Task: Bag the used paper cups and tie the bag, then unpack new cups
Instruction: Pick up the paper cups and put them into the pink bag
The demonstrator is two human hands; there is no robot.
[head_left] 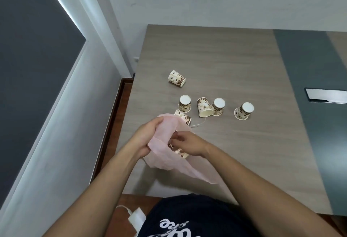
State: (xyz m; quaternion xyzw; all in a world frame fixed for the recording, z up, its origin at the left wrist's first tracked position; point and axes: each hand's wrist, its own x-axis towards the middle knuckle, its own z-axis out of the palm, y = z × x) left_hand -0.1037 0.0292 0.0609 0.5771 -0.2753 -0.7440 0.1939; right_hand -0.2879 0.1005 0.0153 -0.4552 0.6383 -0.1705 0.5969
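A thin pink plastic bag (165, 154) is held over the table's near left part. My left hand (145, 137) grips its mouth on the left side. My right hand (189, 143) reaches into the opening, its fingers on a patterned paper cup (180, 152) that sits partly inside. Several more cream cups with brown bean print lie loose beyond the bag: one on its side at the far left (176, 78), one upside down (185, 103), one lying on its side (204, 107), two more upside down (217, 106) (244, 110), and one half hidden behind the bag (183, 117).
The wood-grain table (225, 58) has its left edge next to a grey wall and a brown floor strip. A dark band runs down the table's right side with a phone (326, 96) lying on it. A white object (136, 218) lies on the floor by my body.
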